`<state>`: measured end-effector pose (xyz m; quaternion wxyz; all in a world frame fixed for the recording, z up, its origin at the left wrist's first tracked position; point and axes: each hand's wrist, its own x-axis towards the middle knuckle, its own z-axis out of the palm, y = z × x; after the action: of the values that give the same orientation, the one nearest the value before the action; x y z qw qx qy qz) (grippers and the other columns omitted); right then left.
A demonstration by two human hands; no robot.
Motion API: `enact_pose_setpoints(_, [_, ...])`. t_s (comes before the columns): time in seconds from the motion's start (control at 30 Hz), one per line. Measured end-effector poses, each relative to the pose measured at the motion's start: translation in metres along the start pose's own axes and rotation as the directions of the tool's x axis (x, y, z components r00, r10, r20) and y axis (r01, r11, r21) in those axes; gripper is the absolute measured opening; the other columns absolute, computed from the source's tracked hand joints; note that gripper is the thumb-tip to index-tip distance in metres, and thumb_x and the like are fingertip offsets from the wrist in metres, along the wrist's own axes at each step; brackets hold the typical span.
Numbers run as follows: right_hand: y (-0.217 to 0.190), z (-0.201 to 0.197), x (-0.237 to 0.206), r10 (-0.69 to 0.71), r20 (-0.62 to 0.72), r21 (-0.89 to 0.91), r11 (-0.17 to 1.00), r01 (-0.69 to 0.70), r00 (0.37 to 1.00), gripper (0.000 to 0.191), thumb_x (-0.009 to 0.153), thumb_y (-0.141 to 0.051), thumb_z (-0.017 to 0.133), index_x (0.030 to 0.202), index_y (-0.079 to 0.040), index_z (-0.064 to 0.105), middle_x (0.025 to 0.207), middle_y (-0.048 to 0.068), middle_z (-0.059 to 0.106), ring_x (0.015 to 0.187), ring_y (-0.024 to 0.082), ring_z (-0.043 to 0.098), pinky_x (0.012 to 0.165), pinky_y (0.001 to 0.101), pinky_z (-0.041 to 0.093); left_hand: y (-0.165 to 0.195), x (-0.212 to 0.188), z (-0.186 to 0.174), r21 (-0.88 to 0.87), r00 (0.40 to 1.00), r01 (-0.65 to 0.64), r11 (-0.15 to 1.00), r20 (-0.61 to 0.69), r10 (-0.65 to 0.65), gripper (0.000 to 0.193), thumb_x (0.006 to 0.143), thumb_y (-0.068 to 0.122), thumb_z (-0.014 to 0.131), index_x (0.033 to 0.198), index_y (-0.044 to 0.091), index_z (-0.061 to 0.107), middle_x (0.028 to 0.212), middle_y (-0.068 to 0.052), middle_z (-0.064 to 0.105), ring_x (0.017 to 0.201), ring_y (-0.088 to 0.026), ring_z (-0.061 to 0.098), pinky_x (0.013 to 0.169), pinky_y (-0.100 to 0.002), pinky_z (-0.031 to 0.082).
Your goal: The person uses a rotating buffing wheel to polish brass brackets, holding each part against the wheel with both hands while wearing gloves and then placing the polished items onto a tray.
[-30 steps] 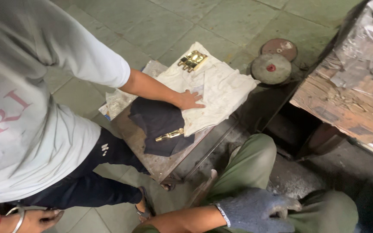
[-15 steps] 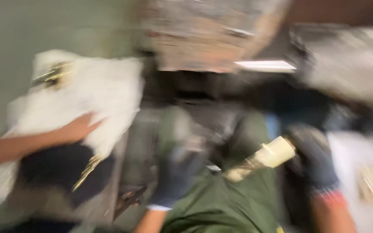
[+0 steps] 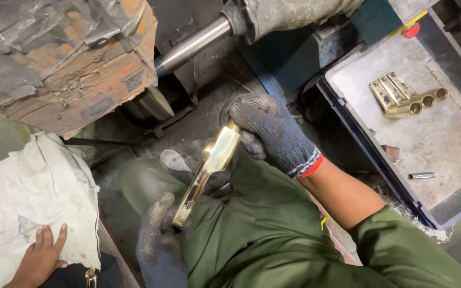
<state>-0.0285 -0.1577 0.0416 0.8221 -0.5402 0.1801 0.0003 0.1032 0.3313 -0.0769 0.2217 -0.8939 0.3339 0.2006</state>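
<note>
Now both gloved hands hold a long brass handle [image 3: 209, 170] over the lap: the right hand [image 3: 268, 130] closes round its far end, the left hand [image 3: 158, 234] pinches its near tip. Another person's bare hand [image 3: 41, 258] rests on white cloth [image 3: 33, 197] at left.

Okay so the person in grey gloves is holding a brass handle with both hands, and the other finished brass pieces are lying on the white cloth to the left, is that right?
Not quite. In the head view, both gloved hands, right hand and left hand, do hold the brass handle, but the other brass pieces lie on the grey tray at the right, not the white cloth.
</note>
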Motion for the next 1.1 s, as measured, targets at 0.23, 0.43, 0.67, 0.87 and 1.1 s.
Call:
enact_pose_setpoints(0.23, [0.010,-0.005,-0.006,-0.065,0.044,-0.051,0.996,0.067,0.997,0.025,0.099,-0.023,0.066,0.087,-0.002,0.066,0.061,0.002,0.055,0.043,0.008,0.045,0.039,0.0250,0.033,-0.055,0.009,0.100,0.225,0.965,-0.146,0.963,0.246,0.089,0.124,0.072,0.059,0.078,0.163,0.014,0.008,0.155,-0.034,0.029,0.149,-0.046,0.034,0.113,-0.040,0.047])
enact_pose_setpoints(0.43, [0.008,-0.008,-0.005,-0.117,0.107,-0.170,0.976,0.134,0.987,0.033,0.102,-0.024,0.063,0.077,-0.002,0.063,0.062,0.001,0.055,0.043,0.009,0.049,0.039,0.0252,0.036,-0.046,0.014,0.074,0.243,0.941,-0.169,0.955,0.327,0.083,0.119,0.077,0.061,0.075,0.159,0.010,0.005,0.155,-0.038,0.025,0.150,-0.047,0.030,0.114,-0.040,0.046])
enact_pose_setpoints(0.67, [0.006,-0.008,-0.005,-0.096,0.131,-0.211,0.970,0.122,0.987,0.030,0.099,-0.024,0.062,0.079,-0.001,0.066,0.061,0.000,0.055,0.044,0.007,0.048,0.039,0.0247,0.036,-0.051,0.016,0.096,0.284,0.938,-0.165,0.944,0.340,0.062,0.117,0.079,0.062,0.073,0.160,0.011,0.006,0.157,-0.037,0.025,0.152,-0.046,0.031,0.115,-0.039,0.046])
enact_pose_setpoints(0.87, [0.009,-0.006,-0.005,-0.066,0.123,-0.227,0.970,0.093,0.990,0.033,0.100,-0.024,0.063,0.076,-0.002,0.064,0.059,0.000,0.054,0.044,0.007,0.048,0.039,0.0250,0.036,-0.051,0.016,0.091,0.259,0.939,-0.155,0.953,0.339,0.061,0.117,0.078,0.061,0.073,0.160,0.011,0.007,0.157,-0.036,0.025,0.151,-0.047,0.031,0.115,-0.040,0.046])
enact_pose_setpoints(1.1, [0.010,-0.004,-0.004,-0.040,0.139,-0.251,0.965,0.075,0.989,0.037,0.102,-0.026,0.062,0.072,-0.004,0.062,0.059,0.000,0.054,0.043,0.007,0.048,0.039,0.0244,0.036,-0.044,0.014,0.081,0.243,0.945,-0.146,0.959,0.320,0.063,0.118,0.076,0.061,0.075,0.160,0.011,0.008,0.157,-0.036,0.025,0.150,-0.047,0.031,0.114,-0.042,0.047])
